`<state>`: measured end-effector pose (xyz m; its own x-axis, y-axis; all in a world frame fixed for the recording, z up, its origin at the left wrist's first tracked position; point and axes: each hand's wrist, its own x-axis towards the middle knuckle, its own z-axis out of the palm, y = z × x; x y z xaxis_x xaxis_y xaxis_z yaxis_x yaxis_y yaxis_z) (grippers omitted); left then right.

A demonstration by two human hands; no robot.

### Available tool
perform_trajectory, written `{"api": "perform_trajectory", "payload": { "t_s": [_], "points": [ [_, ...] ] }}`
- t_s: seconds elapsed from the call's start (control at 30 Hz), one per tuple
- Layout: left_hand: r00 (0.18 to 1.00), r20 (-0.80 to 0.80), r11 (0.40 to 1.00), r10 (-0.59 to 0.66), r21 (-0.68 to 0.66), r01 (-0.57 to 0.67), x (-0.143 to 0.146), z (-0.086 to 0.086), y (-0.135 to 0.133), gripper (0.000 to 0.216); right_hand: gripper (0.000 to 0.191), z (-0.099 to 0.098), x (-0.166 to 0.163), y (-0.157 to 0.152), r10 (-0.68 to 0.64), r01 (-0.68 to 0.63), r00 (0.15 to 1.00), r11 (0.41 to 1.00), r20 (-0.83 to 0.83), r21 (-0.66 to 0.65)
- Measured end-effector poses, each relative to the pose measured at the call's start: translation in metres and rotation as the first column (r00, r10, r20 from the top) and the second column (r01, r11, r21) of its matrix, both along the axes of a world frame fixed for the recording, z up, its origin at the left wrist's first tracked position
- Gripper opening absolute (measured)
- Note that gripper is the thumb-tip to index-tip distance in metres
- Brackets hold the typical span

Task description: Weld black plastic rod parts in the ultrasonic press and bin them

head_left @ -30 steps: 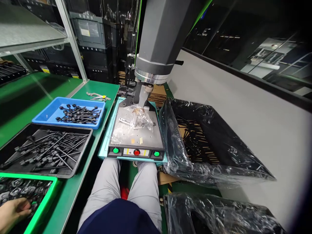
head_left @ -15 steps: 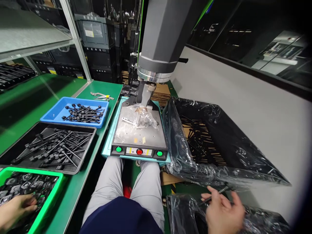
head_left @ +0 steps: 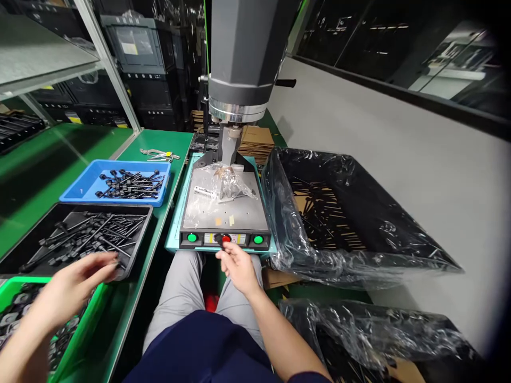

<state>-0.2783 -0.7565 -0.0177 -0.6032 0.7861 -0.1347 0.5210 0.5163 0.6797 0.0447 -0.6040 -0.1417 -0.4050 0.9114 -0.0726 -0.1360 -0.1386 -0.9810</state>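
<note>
My right hand (head_left: 238,267) is closed in front of the press's button panel, pinching a slim black rod with a thicker head (head_left: 219,239). Most of that rod is hidden by the fingers. My left hand (head_left: 82,282) hovers over the near right corner of a black tray (head_left: 148,223), its fingertips pressed together; whatever they hold is too blurred to make out. Black threaded rods with knob heads (head_left: 93,236) fill this tray. Below my left wrist is a green bin (head_left: 77,340) of small black and grey parts (head_left: 24,308).
A grey press (head_left: 239,58) stands ahead, with plastic film (head_left: 231,183) on its base plate (head_left: 203,215). A blue tray (head_left: 80,186) of rods and pliers (head_left: 159,154) lie to the left. Film-lined boxes (head_left: 359,255) with black rods stand at the right.
My right hand has swung left from the lower film-lined box to the press front with the black rod. My left hand has risen out of the green bin, rightward to the black tray's corner.
</note>
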Motion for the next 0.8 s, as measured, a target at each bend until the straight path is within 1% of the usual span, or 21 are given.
{"api": "perform_trajectory", "payload": {
  "t_s": [0.03, 0.07, 0.1, 0.13, 0.2, 0.27, 0.33, 0.4, 0.53, 0.6, 0.7, 0.73, 0.77, 0.8],
  "points": [
    [0.992, 0.1, 0.997, -0.073, 0.015, 0.072, 0.022, -0.001, 0.023, 0.049, 0.032, 0.004, -0.008, -0.002, 0.065, -0.065, 0.998, 0.998, -0.001, 0.012],
    [0.973, 0.159, 0.986, -0.165, 0.065, 0.156, 0.043, -0.003, 0.045, 0.05, 0.03, 0.008, -0.014, -0.004, 0.112, -0.112, 0.994, 0.993, -0.002, 0.025],
    [0.961, 0.162, 0.964, -0.226, 0.182, 0.196, 0.063, -0.007, 0.066, 0.046, 0.029, 0.012, -0.019, -0.007, 0.133, -0.133, 0.991, 0.99, -0.002, 0.037],
    [0.947, 0.167, 0.932, -0.274, 0.289, 0.218, 0.081, -0.012, 0.084, 0.044, 0.029, 0.016, -0.022, -0.009, 0.131, -0.131, 0.991, 0.99, -0.001, 0.044],
    [0.912, 0.217, 0.871, -0.349, 0.434, 0.23, 0.11, -0.023, 0.111, 0.038, 0.029, 0.021, -0.023, -0.011, 0.087, -0.087, 0.996, 0.995, 0.004, 0.049],
    [0.883, 0.248, 0.827, -0.398, 0.515, 0.228, 0.129, -0.033, 0.126, 0.031, 0.029, 0.023, -0.02, -0.011, 0.033, -0.034, 0.999, 0.998, 0.012, 0.057],
    [0.869, 0.258, 0.796, -0.423, 0.565, 0.22, 0.141, -0.041, 0.132, 0.024, 0.029, 0.022, -0.017, -0.009, -0.008, 0.006, 1.0, 0.998, 0.026, 0.07],
    [0.86, 0.259, 0.773, -0.439, 0.597, 0.215, 0.147, -0.045, 0.134, 0.021, 0.028, 0.02, -0.014, -0.007, -0.036, 0.033, 0.999, 0.997, 0.037, 0.071],
    [0.839, 0.233, 0.753, -0.492, 0.597, 0.275, 0.149, -0.049, 0.133, 0.021, 0.027, 0.02, -0.017, -0.005, -0.064, 0.064, 0.998, 0.998, 0.008, 0.013],
    [0.842, 0.192, 0.738, -0.505, 0.601, 0.306, 0.146, -0.051, 0.131, 0.021, 0.028, 0.023, -0.02, -0.005, -0.04, 0.038, 0.999, 0.998, -0.03, -0.045],
    [0.848, 0.122, 0.71, -0.516, 0.615, 0.344, 0.142, -0.056, 0.13, 0.019, 0.029, 0.029, -0.022, -0.004, 0.032, -0.046, 0.995, 0.986, -0.093, -0.16],
    [0.848, 0.109, 0.706, -0.519, 0.614, 0.353, 0.141, -0.057, 0.13, 0.019, 0.028, 0.03, -0.021, -0.004, 0.043, -0.058, 0.995, 0.984, -0.092, -0.17],
    [0.847, 0.103, 0.707, -0.522, 0.608, 0.362, 0.14, -0.058, 0.13, 0.02, 0.027, 0.031, -0.02, -0.004, 0.039, -0.048, 0.997, 0.988, -0.065, -0.145],
    [0.846, 0.099, 0.709, -0.524, 0.601, 0.369, 0.139, -0.059, 0.13, 0.02, 0.025, 0.031, -0.019, -0.004, 0.022, -0.023, 1.0, 0.996, -0.014, -0.086]
  ]
}}
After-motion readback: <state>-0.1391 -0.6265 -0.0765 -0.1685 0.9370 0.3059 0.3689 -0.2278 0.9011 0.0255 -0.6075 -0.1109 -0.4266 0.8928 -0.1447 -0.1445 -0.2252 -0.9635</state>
